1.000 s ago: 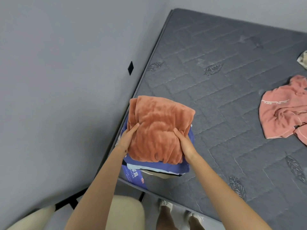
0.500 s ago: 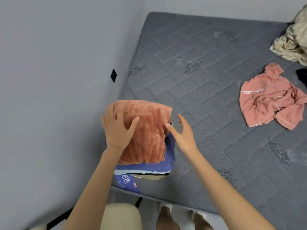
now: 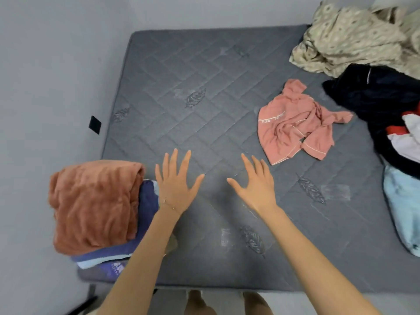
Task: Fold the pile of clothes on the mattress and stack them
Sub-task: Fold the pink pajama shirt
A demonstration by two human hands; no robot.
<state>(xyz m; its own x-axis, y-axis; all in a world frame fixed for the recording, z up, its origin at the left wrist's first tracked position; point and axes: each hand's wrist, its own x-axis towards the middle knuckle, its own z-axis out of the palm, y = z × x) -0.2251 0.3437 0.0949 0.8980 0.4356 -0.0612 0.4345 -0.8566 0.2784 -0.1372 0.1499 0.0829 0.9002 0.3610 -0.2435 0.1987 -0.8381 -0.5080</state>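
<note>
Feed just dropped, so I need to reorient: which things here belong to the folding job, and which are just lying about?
Job: folded stack, orange towel on top; crumpled pink shirt; heap of beige patterned cloth, dark garment, red-and-white piece, light blue garment; mattress; left hand and right hand, both open, empty.
Lying about: black patch on the wall.

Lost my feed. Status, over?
Left hand, right hand open, empty. Orange towel atop folded stack. Pink shirt unfolded, nothing blocking it.
</note>
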